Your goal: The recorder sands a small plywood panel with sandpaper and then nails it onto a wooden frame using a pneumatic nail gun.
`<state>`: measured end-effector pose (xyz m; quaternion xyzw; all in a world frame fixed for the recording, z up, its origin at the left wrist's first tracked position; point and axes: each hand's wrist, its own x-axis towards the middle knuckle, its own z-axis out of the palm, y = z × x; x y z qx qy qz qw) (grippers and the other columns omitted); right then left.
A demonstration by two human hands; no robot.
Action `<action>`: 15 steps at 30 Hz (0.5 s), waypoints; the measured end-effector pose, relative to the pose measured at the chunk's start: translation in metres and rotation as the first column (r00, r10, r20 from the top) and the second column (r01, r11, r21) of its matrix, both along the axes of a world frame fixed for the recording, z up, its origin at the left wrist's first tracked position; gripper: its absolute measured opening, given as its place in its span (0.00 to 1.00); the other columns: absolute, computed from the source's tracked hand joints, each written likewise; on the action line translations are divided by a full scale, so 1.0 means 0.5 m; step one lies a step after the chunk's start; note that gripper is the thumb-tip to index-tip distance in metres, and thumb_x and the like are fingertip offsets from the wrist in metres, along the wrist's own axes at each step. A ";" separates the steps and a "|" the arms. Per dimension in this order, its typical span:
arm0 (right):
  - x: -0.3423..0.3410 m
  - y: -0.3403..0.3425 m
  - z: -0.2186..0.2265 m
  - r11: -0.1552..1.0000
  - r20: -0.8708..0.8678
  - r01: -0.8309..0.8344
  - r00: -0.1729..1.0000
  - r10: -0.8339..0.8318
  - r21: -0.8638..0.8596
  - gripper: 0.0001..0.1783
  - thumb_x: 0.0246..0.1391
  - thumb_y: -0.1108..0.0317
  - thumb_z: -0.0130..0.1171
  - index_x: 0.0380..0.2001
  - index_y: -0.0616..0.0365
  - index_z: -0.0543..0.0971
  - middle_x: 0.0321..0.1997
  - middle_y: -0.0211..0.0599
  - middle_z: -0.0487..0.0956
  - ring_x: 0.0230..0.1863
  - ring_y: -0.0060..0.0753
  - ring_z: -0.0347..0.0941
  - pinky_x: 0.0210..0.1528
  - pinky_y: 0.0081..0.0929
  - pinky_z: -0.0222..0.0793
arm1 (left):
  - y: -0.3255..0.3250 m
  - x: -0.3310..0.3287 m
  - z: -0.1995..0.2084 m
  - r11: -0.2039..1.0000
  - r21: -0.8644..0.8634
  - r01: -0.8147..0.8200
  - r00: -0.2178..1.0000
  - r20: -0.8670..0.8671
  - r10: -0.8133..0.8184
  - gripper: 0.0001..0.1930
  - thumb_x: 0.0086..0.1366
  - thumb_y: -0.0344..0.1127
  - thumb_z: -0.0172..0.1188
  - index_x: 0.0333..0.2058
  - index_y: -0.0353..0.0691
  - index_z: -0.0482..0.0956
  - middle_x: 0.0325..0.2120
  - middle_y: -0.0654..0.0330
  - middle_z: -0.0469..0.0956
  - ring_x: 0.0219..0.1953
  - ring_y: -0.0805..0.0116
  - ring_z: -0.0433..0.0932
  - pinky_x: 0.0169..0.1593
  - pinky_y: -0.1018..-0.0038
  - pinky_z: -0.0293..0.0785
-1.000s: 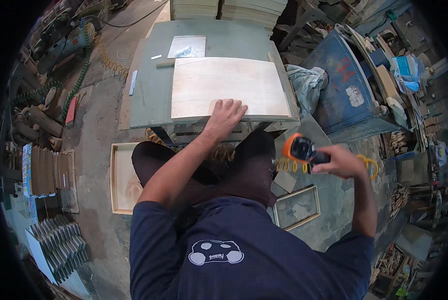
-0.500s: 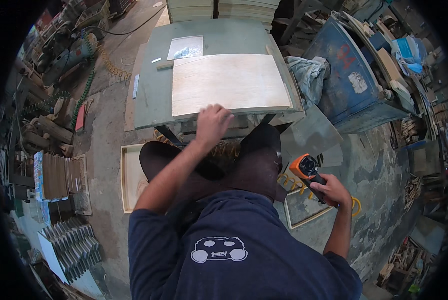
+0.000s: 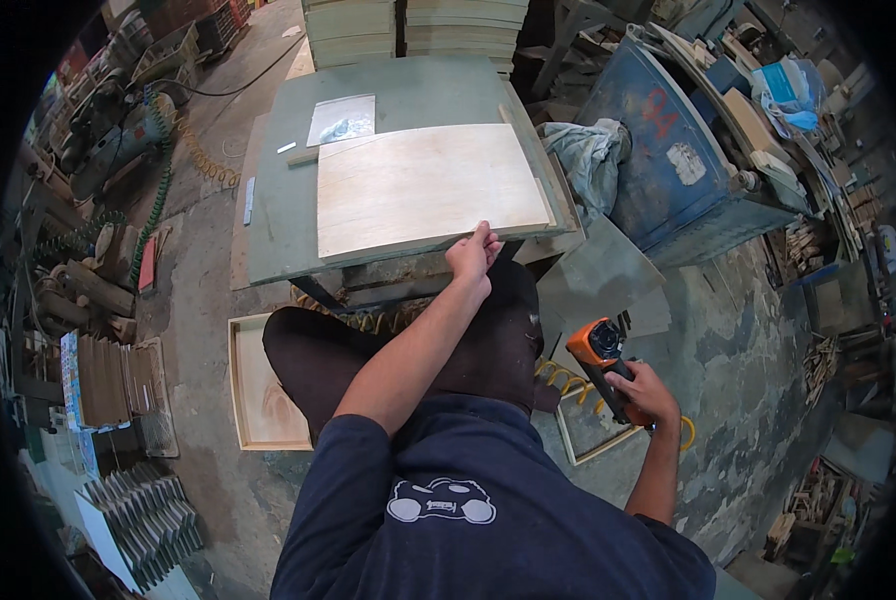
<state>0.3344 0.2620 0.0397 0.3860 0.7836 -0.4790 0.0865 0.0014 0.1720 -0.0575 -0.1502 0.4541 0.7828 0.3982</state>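
Note:
A pale plywood panel (image 3: 423, 185) lies on a grey-green worktable (image 3: 288, 215) in front of me. My left hand (image 3: 474, 252) is closed at the panel's near edge, right of its middle, with thumb and fingers pinching there. Low on the right, my right hand (image 3: 650, 393) wraps round the handle of an orange and black pneumatic nail gun (image 3: 600, 348). The gun is held off the table, beside my right knee. A yellow coiled air hose (image 3: 558, 377) shows near it.
A small sheet with a clear bag (image 3: 353, 113) lies behind the panel. A blue bin (image 3: 658, 150) with a grey cloth (image 3: 590, 160) stands right of the table. Shallow wooden frames (image 3: 236, 390) lie on the floor. Stacked panels (image 3: 463, 30) stand beyond the table.
My left hand has moved right along the panel's near edge, and its fingers have closed there. The nail gun stays in my right hand at my right side. The view has shifted slightly.

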 end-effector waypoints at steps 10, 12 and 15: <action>0.035 0.024 -0.017 0.999 0.011 0.053 0.999 -0.053 -0.007 0.25 0.55 0.49 0.61 0.33 0.66 0.77 0.21 0.31 0.75 0.23 0.21 0.70 0.27 0.25 0.66 | -0.224 0.048 0.000 0.990 -0.124 -0.070 0.995 -0.076 0.061 0.14 0.60 0.44 0.66 0.32 0.44 0.71 0.33 0.64 0.73 0.35 0.77 0.71 0.37 0.73 0.70; 0.025 0.027 -0.014 0.996 0.048 0.085 0.995 -0.083 -0.038 0.26 0.55 0.48 0.61 0.32 0.66 0.76 0.21 0.30 0.75 0.23 0.21 0.70 0.26 0.24 0.66 | -0.223 0.069 0.018 0.983 -0.149 -0.107 0.993 -0.066 0.098 0.23 0.59 0.49 0.66 0.41 0.41 0.67 0.45 0.57 0.70 0.51 0.68 0.68 0.48 0.60 0.71; 0.023 0.027 -0.016 0.994 0.021 0.099 0.995 -0.098 -0.046 0.27 0.54 0.47 0.62 0.33 0.66 0.76 0.21 0.29 0.74 0.22 0.20 0.70 0.26 0.24 0.66 | -0.188 0.087 0.049 0.997 0.073 0.027 1.000 0.006 -0.028 0.32 0.64 0.48 0.60 0.58 0.35 0.60 0.58 0.47 0.60 0.60 0.53 0.62 0.60 0.46 0.64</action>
